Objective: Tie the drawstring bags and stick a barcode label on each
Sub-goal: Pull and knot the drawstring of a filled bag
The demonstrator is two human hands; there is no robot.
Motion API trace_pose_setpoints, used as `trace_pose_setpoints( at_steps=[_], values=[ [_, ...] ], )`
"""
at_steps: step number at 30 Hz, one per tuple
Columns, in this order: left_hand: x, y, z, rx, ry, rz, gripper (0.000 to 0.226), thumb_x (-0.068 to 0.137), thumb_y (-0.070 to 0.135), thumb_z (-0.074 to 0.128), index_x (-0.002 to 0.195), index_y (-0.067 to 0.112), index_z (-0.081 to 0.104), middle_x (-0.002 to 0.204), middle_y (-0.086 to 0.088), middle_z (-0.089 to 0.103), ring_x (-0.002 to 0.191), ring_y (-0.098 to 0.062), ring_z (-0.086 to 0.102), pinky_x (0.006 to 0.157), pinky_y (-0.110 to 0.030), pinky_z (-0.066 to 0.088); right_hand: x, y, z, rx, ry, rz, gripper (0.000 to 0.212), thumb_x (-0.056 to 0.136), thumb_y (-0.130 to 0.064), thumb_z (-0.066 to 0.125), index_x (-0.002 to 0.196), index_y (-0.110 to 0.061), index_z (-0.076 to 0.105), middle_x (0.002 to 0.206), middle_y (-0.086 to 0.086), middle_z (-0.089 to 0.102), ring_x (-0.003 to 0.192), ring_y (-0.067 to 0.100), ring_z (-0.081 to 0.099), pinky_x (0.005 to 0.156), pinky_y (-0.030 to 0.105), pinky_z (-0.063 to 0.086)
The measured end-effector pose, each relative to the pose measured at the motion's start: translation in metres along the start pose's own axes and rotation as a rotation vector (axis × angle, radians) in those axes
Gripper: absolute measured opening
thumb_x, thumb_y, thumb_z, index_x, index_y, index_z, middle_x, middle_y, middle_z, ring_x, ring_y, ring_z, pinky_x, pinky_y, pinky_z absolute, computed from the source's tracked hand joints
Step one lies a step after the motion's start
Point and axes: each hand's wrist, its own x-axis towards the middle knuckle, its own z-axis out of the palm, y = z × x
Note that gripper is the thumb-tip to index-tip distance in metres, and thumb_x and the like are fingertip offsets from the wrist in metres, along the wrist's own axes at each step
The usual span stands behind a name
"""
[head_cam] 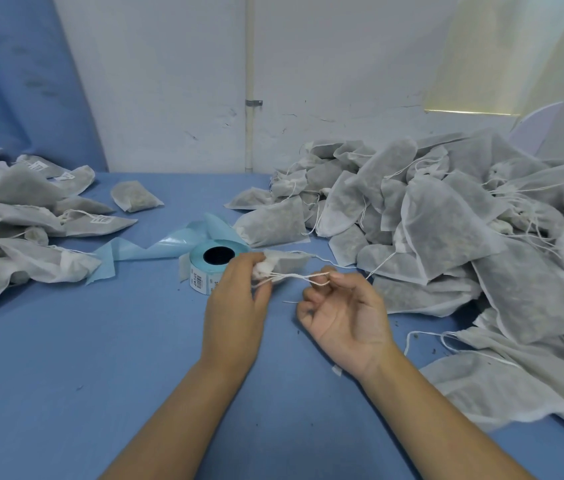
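Bag (289,261) neck in left hand (235,303), drawstring (297,277) in right hand (342,313).

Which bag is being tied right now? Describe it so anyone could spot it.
On the blue table, find the pale blue roll of barcode labels in the middle. Just right of it is one small grey fabric drawstring bag. Unlike the heaped bags either side, the left hand grips its gathered neck and the right hand pinches its white string.
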Motion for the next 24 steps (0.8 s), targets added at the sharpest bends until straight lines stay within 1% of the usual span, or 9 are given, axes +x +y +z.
trace_pose_setpoints(
  at_steps=[2,5,9,11,14,16,18,22,24],
  values=[
    [-0.001,0.004,0.0,-0.065,0.07,-0.042,0.03,0.086,-0.003,0.053,0.107,0.019,0.057,0.094,0.014,0.056,0.08,0.003,0.045,0.072,0.002,0.033,0.0,0.002,0.001,-0.083,0.021,-0.017,0.014,0.059,-0.01,0.071,0.06,-0.018,0.06,0.066,-0.003,0.057,0.054,0.011,0.047,0.053,0.019,0.043],
    [0.001,0.006,-0.001,-0.125,0.19,-0.075,0.035,0.085,-0.009,0.05,0.109,0.014,0.058,0.093,0.004,0.058,0.077,-0.001,0.045,0.071,0.002,0.033,0.001,0.007,0.003,-0.321,0.14,-0.15,0.01,0.066,-0.01,0.066,0.064,-0.017,0.06,0.066,-0.003,0.057,0.059,0.01,0.047,0.054,0.017,0.041],
    [0.005,0.002,-0.003,-0.198,0.256,-0.149,0.041,0.085,-0.009,0.047,0.103,0.027,0.054,0.092,0.005,0.06,0.075,-0.005,0.049,0.068,-0.004,0.037,0.001,0.014,0.002,-0.616,0.272,-0.266,0.016,0.073,-0.009,0.073,0.066,-0.021,0.066,0.092,0.006,0.061,0.079,0.016,0.057,0.079,0.032,0.044],
    [0.006,0.002,-0.003,-0.195,0.266,-0.137,0.046,0.083,-0.012,0.044,0.107,0.026,0.056,0.098,0.006,0.061,0.082,-0.004,0.05,0.072,-0.003,0.036,0.0,0.015,0.003,-0.648,0.263,-0.259,0.017,0.077,-0.009,0.072,0.066,-0.022,0.067,0.095,0.007,0.064,0.084,0.018,0.061,0.086,0.036,0.047],
    [0.005,0.003,-0.001,-0.154,0.237,-0.036,0.057,0.078,-0.023,0.039,0.118,0.009,0.064,0.11,0.0,0.056,0.097,0.007,0.046,0.087,0.002,0.029,-0.001,0.014,0.002,-0.635,0.218,-0.228,0.017,0.08,-0.007,0.07,0.069,-0.019,0.066,0.078,0.0,0.07,0.075,0.012,0.066,0.074,0.026,0.054],
    [0.004,0.003,0.001,-0.154,0.201,0.001,0.061,0.076,-0.026,0.038,0.12,0.009,0.063,0.115,-0.005,0.053,0.099,0.012,0.044,0.089,0.003,0.027,-0.001,0.014,0.002,-0.623,0.234,-0.225,0.016,0.081,-0.005,0.069,0.071,-0.016,0.065,0.075,0.0,0.069,0.071,0.011,0.067,0.069,0.023,0.054],
    [0.003,0.004,0.001,-0.18,0.167,-0.005,0.056,0.079,-0.021,0.037,0.119,0.007,0.064,0.12,-0.007,0.053,0.103,0.016,0.043,0.09,0.003,0.026,0.0,0.014,0.001,-0.606,0.261,-0.23,0.018,0.082,-0.004,0.069,0.069,-0.016,0.064,0.073,0.001,0.069,0.069,0.011,0.066,0.066,0.022,0.054],
    [0.0,0.007,0.0,-0.256,0.088,-0.033,0.05,0.08,0.003,0.033,0.123,0.005,0.059,0.127,-0.005,0.052,0.112,0.006,0.042,0.094,0.001,0.026,0.002,0.014,-0.001,-0.572,0.286,-0.245,0.02,0.081,-0.004,0.069,0.067,-0.017,0.064,0.074,0.003,0.069,0.069,0.014,0.065,0.065,0.022,0.054],
    [0.0,0.007,0.0,-0.237,0.059,-0.057,0.05,0.083,0.019,0.037,0.129,0.008,0.054,0.133,-0.002,0.049,0.113,0.01,0.039,0.09,0.004,0.024,0.003,0.014,-0.001,-0.571,0.289,-0.255,0.022,0.081,-0.004,0.069,0.065,-0.019,0.066,0.074,0.003,0.069,0.069,0.014,0.065,0.065,0.022,0.054]
  ],
)
